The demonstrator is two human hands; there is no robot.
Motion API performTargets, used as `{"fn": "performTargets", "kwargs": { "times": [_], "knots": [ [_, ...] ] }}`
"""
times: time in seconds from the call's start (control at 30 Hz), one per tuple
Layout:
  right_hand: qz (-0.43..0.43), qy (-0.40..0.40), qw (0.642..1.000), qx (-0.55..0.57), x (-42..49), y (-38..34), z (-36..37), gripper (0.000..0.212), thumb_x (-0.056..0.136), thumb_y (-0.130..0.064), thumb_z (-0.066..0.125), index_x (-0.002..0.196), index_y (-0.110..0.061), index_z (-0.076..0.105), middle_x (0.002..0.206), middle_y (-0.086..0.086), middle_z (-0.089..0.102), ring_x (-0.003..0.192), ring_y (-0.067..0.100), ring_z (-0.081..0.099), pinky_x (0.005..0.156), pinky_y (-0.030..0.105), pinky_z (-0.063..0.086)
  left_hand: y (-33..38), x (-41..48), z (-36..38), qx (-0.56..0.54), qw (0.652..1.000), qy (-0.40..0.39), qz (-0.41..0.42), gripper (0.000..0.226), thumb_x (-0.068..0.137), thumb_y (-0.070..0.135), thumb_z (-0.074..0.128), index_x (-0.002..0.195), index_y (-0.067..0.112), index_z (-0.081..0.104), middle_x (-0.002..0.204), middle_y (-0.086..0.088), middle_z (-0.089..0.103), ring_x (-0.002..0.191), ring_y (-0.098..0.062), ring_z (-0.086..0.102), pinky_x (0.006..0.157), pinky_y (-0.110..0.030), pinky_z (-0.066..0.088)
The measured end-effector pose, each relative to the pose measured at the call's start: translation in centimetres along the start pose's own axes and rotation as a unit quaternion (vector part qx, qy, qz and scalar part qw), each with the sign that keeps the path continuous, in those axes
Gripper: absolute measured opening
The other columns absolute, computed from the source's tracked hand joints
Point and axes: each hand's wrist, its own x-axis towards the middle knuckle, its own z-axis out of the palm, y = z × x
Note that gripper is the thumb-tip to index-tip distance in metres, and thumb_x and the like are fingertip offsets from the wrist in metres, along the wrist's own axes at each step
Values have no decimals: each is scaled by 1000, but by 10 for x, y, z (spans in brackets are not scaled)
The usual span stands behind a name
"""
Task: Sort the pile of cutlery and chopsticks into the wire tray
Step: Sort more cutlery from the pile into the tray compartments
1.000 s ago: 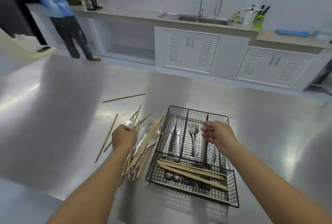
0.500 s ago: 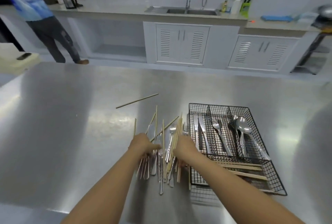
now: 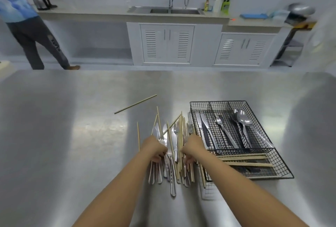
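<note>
Both hands were down in the pile of cutlery and chopsticks (image 3: pixel 172 146) on the steel table (image 3: pixel 72 135), the left hand (image 3: pixel 154 149) at the pile's left edge and the right hand (image 3: pixel 192 147) at its right edge, with a band of knives, forks and chopsticks showing between them. Each hand looked curled with the fingers tucked under and into the pieces, but from this angle I could not tell whether either had closed on a particular item or was only raking through them. Just beyond the right hand, on its outer side, sat the wire tray (image 3: pixel 283 165), touching or nearly touching the pile. It was already partly filled: knives (image 3: pixel 204 132) in the compartment nearest the right hand, forks (image 3: pixel 224 130) in the next one out, spoons (image 3: pixel 243 124) in the farthest one, and a bundle of chopsticks (image 3: pixel 245 160) lying crosswise in the long section closest to the person. By that showing the sorting scheme was settled and a first share was done, yet most of the work seemed to remain, since the pile was thick with mixed metal and wood. One stray chopstick (image 3: pixel 135 104) lay well ahead of the left hand, apart from the pile, and would also need collecting.
</note>
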Motion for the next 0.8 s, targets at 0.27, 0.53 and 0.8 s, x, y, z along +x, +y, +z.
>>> {"fn": "performTargets", "kwargs": {
  "times": [0.27, 0.53, 0.8],
  "knots": [
    [15, -22, 987, 157, -10, 1, -18, 38, 89, -5, 61, 123, 6, 50, 77, 19, 66, 42, 17, 63, 37, 25, 52, 13, -11, -23, -50, 994, -53, 84, 26, 96, 13, 47, 115, -4, 51, 98, -22, 64, 63, -25, 62, 55, -34, 55],
    [-25, 15, 955, 294, -22, 21, -58, 22, 87, -6, 64, 104, 8, 60, 79, 13, 58, 57, 19, 54, 51, 29, 50, 32, 3, -5, -128, 981, 13, 143, 21, 94, 15, 49, 104, -2, 56, 78, -19, 55, 48, -23, 51, 45, -30, 47],
    [5, -5, 908, 419, -13, 46, -91, 21, 90, -5, 58, 109, 3, 60, 105, 16, 63, 82, 25, 63, 61, 31, 55, 44, 9, 41, 7, 984, 100, 145, 33, 79, 15, 73, 107, 4, 61, 87, -4, 60, 77, -20, 58, 53, -22, 40]
  ]
}}
